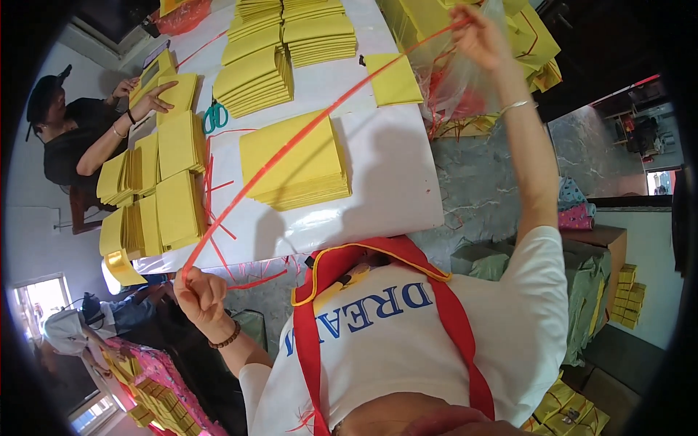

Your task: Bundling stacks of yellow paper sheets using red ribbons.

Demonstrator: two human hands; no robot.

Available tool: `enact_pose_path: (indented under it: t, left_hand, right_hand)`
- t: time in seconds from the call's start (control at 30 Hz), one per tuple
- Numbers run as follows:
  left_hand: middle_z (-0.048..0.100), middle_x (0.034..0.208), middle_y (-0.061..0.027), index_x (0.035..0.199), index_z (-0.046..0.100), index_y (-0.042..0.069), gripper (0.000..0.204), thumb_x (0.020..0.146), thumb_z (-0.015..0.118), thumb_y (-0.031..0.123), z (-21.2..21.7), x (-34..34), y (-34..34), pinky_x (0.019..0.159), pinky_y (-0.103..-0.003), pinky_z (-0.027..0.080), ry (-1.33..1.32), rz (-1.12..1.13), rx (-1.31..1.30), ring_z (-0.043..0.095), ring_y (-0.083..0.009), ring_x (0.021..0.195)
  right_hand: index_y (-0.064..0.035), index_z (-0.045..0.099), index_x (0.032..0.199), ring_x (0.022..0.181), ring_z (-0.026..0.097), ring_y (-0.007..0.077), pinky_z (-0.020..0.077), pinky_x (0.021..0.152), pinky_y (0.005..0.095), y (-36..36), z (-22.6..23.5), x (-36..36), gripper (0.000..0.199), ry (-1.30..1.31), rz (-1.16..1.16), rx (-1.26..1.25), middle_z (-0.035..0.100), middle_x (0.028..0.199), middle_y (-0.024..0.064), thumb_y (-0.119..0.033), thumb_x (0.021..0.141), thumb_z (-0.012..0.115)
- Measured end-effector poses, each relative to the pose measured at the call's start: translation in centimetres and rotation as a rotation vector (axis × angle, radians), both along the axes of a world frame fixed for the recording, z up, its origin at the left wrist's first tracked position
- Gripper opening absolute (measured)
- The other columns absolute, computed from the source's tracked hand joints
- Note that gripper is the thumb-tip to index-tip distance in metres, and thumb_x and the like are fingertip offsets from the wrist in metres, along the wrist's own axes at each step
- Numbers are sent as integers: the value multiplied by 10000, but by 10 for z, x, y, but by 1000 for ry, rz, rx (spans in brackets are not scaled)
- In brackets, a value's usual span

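Note:
A long red plastic ribbon (309, 131) is stretched taut on a slant above the white table (396, 171). Its lower left end is pinched in my left hand (201, 296), by the table's near edge. My raised right hand (481, 40) grips the other end, up beyond the table's right side. Below the ribbon lies a squared stack of yellow paper sheets (294, 156), touched by neither hand. Loose red ribbon pieces (218, 189) are scattered left of the stack, some hanging over the near edge.
Teal-handled scissors (214, 118) lie near more yellow stacks (251, 76). Across on the left, a co-worker's hands (153, 102) rest on yellow paper. A clear plastic bag (465, 87) with yellow bundles stands right of the table. Wrapped boxes (582, 291) stand at the right.

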State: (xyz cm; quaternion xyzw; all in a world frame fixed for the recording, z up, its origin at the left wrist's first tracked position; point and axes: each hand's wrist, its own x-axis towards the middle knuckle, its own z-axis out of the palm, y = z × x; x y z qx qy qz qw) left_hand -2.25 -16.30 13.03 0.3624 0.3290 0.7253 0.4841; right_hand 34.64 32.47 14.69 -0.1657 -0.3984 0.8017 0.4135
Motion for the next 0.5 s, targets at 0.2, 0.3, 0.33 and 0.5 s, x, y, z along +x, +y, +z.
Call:
enact_pose_path:
  t: [0.2,0.3,0.33,0.5]
  left_hand:
    - [305,420,38,925,492,15,263,938,376,251,2,2,6,378,-228,215,-117,9,120,249,-73,358]
    - [291,430,41,902,480,28,225,944,351,207,2,-4,1,398,-224,227,-99,91,77,258,-67,378]
    - [291,430,41,902,480,28,225,944,351,207,3,-5,-2,398,-224,227,-94,96,78,258,-67,378]
    - [291,449,43,935,497,15,230,947,345,186,5,-5,-8,424,-215,228,-126,166,49,264,-59,405]
  right_hand:
    - [-86,578,1007,822,548,135,450,701,311,4,90,3,360,-656,-303,399,592,903,38,-388,893,419]
    - [-59,538,1094,978,494,154,409,812,331,-6,119,-6,432,-979,-377,647,562,1023,72,-419,875,444]
    - [-40,501,1157,1056,461,173,386,869,345,-14,129,-15,486,-1052,-391,764,538,1092,101,-427,867,457]
    - [25,393,1245,1203,354,257,254,1016,378,-39,181,-51,666,-857,-603,1017,409,1252,186,-483,827,495]
